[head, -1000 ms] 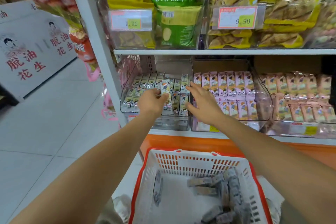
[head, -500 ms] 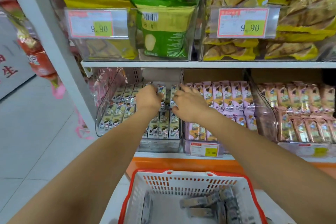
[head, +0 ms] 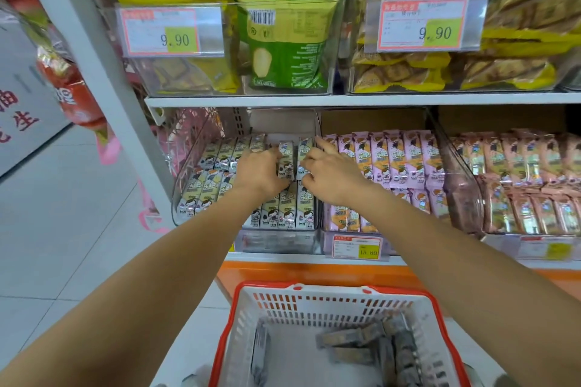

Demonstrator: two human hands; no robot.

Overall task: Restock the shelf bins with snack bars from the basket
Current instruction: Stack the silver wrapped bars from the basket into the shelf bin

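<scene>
My left grip (head: 261,171) pinches a snack bar (head: 286,163) in the back row of the clear bin (head: 276,240); my right grip (head: 330,173) pinches the next bar (head: 304,154). I should seat both upright, tight together. Spare bars (head: 349,339) lie in the basket (head: 314,300) below the bin.

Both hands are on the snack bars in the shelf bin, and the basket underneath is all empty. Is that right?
Not quite. The head view shows the basket is not empty: several grey snack bars lie in it. The left hand and right hand are indeed on the cream bars in the shelf bin.
</scene>
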